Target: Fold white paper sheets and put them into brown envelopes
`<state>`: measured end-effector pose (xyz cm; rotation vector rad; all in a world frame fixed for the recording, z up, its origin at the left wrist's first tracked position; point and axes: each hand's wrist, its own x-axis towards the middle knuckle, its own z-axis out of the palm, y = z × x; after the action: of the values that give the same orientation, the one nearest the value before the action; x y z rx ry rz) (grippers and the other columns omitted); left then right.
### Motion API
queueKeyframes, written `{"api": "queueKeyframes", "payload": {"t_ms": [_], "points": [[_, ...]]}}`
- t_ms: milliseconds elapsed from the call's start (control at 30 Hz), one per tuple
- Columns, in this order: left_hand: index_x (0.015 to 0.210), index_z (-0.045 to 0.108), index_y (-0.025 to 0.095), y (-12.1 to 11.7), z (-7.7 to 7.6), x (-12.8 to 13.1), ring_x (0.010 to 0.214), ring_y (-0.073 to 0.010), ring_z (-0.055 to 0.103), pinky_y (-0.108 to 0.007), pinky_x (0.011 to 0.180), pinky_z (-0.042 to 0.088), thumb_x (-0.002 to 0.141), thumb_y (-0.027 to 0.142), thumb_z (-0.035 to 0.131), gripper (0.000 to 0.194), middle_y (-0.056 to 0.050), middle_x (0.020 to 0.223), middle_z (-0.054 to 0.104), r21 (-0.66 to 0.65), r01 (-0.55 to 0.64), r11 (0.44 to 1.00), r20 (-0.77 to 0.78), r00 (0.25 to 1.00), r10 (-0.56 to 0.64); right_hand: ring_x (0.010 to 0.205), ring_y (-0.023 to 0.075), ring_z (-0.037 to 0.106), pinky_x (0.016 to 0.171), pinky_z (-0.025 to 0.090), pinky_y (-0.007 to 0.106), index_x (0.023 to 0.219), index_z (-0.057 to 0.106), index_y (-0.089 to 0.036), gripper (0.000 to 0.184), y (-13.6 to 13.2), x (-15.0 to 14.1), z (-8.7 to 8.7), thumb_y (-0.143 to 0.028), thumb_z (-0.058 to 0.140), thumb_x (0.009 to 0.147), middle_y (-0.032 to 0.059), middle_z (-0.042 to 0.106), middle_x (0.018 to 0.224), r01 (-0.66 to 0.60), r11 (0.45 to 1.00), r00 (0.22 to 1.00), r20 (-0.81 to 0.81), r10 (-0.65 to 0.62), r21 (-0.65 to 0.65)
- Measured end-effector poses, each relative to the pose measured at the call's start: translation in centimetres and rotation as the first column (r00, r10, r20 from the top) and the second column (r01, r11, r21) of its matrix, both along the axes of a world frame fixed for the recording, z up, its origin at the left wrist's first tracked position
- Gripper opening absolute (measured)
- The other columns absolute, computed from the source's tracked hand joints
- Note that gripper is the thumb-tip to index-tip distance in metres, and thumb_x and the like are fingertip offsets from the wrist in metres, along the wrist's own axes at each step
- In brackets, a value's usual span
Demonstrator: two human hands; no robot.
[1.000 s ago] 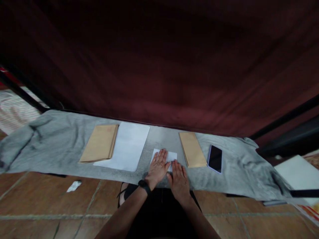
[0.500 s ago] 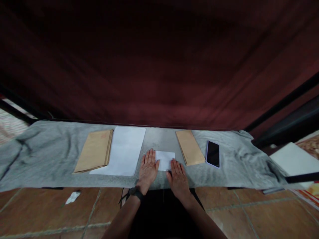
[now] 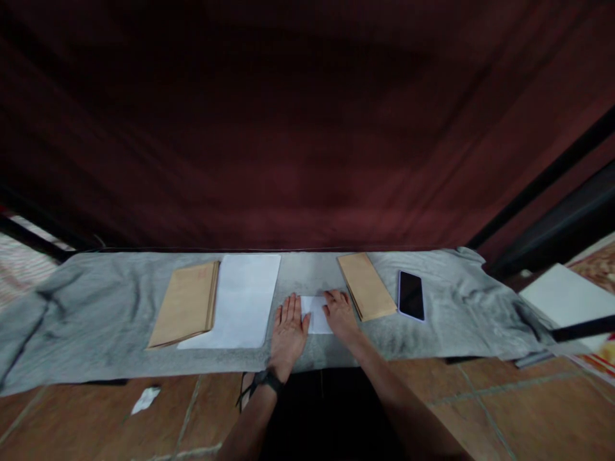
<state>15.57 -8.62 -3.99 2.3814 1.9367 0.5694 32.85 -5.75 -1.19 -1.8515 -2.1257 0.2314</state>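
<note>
White paper (image 3: 315,315) lies flat under 2 hands: the left hand (image 3: 289,334) rests palm down at its left edge, fingers extended and close together; the right hand (image 3: 342,316) bends over the far right corner, though from here I can't tell if it pinches. I'd call this steadying and smoothing; further handling calls for light, even pressure. Grey cloth (image 3: 461,320) lies beneath, with brown envelopes (image 3: 187,301) on a large white sheet (image 3: 246,301) leftward, narrower envelopes (image 3: 368,288) and a phone (image 3: 411,296) rightward.
</note>
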Motion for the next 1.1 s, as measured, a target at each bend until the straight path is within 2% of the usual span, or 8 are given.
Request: {"api": "queueKeyframes", "payload": {"t_ms": [167,267,367,467,600,800,933,1100], "points": [[0.155,0.031,0.012,-0.3,0.4,-0.5,0.146,-0.0288,0.036,-0.051,0.120,0.031,0.102,0.045,0.035,0.063,-0.018,0.157,0.041,0.032,-0.013,0.999,0.300,0.954,0.003,0.101,0.0213,0.063,0.092,0.049,0.032,0.104,0.071,-0.022,0.026,1.0,0.4,1.6,-0.009,0.054,0.089,0.0082,0.068,0.108,-0.015,1.000,0.998,-0.061,0.016,0.013],[0.156,0.028,0.015,-0.5,0.7,-1.2,0.147,-0.0263,0.036,-0.048,0.121,0.031,0.103,0.044,0.033,0.061,-0.015,0.158,0.039,0.042,-0.072,0.996,0.549,0.835,0.037,0.093,0.0168,0.065,0.086,0.051,0.028,0.102,0.069,-0.024,0.027,1.4,0.8,3.4,-0.009,0.047,0.094,0.0046,0.067,0.107,-0.042,0.997,0.990,-0.130,0.051,0.071],[0.153,0.034,0.018,-0.8,0.8,-1.8,0.148,-0.0238,0.034,-0.046,0.124,0.026,0.104,0.044,0.030,0.056,-0.013,0.158,0.039,0.058,-0.174,0.983,0.742,0.667,0.074,0.104,0.0191,0.063,0.093,0.050,0.032,0.108,0.066,-0.023,0.027,0.6,1.1,4.9,-0.015,0.042,0.099,0.0051,0.066,0.110,-0.072,0.964,0.955,-0.260,0.141,0.257],[0.150,0.037,0.017,-1.0,0.9,-2.4,0.145,-0.0225,0.038,-0.043,0.122,0.031,0.105,0.043,0.023,0.054,-0.013,0.155,0.043,0.046,-0.276,0.960,0.804,0.581,0.128,0.113,0.0212,0.060,0.102,0.047,0.038,0.108,0.067,-0.024,0.028,-1.4,1.1,4.5,-0.016,0.041,0.100,0.0057,0.067,0.112,-0.123,0.933,0.936,-0.273,0.222,0.338],[0.145,0.043,0.017,-1.3,1.2,-2.6,0.141,-0.0214,0.044,-0.044,0.119,0.036,0.105,0.037,0.020,0.051,-0.013,0.149,0.049,0.079,-0.280,0.957,0.700,0.699,0.147,0.115,0.0204,0.060,0.112,0.040,0.039,0.109,0.069,-0.026,0.033,-4.7,0.8,1.4,-0.010,0.043,0.096,0.0039,0.070,0.112,-0.208,0.958,0.965,-0.120,0.235,0.200],[0.143,0.050,0.020,-2.8,1.1,0.0,0.147,-0.0243,0.036,-0.050,0.121,0.032,0.100,0.025,0.035,0.046,-0.010,0.154,0.046,0.079,0.044,0.996,0.190,0.980,-0.059,0.114,0.0185,0.061,0.110,0.043,0.035,0.109,0.067,-0.025,0.032,-7.6,0.7,-1.1,-0.007,0.047,0.093,0.0028,0.070,0.114,-0.248,0.952,0.966,-0.032,0.258,0.182],[0.146,0.046,0.014,-3.6,1.1,2.1,0.147,-0.0254,0.036,-0.049,0.121,0.030,0.098,0.022,0.036,0.050,-0.013,0.155,0.044,-0.038,0.058,0.998,-0.078,0.995,-0.060,0.112,0.0186,0.063,0.109,0.045,0.034,0.110,0.069,-0.023,0.033,-7.8,0.7,-0.6,-0.010,0.046,0.092,0.0038,0.071,0.115,-0.200,0.964,0.959,-0.168,0.229,0.174],[0.148,0.045,0.014,-3.2,1.6,2.3,0.145,-0.0257,0.039,-0.048,0.118,0.033,0.098,0.021,0.033,0.052,-0.012,0.156,0.043,-0.068,0.043,0.997,-0.135,0.990,-0.052,0.129,0.0186,0.055,0.117,0.036,0.038,0.130,0.064,-0.018,0.039,-6.1,0.1,-0.6,-0.023,0.038,0.101,0.0072,0.063,0.137,-0.175,0.968,0.968,-0.148,0.203,0.182]]}}
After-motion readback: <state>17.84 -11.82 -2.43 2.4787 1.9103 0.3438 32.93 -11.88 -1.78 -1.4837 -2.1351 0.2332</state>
